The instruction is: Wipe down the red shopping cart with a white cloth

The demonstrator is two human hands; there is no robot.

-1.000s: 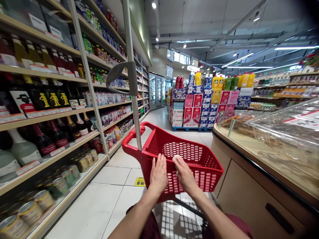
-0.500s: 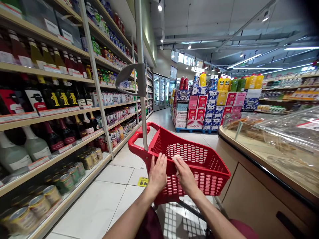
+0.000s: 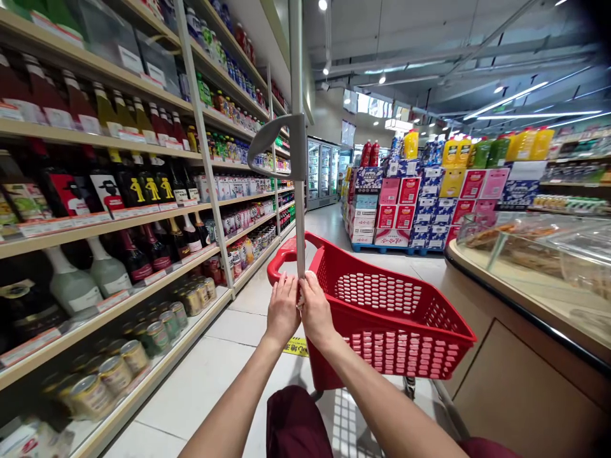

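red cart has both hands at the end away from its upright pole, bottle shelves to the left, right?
Wrong end: the head view shows the left hand and right hand by the upright pole. The red cart does have bottle shelves to the left.

The single head-worn view looks forward and down, close above the red cart (image 3: 391, 320)

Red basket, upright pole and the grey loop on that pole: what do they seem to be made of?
Basket: most likely plastic, smooth and slightly glossy, uniformly red with moulded-looking slots.
Pole: looks like metal, silvery grey with a soft sheen along its length.
Loop: probably plastic, matt grey with thick, rounded edges, though coated metal is possible.
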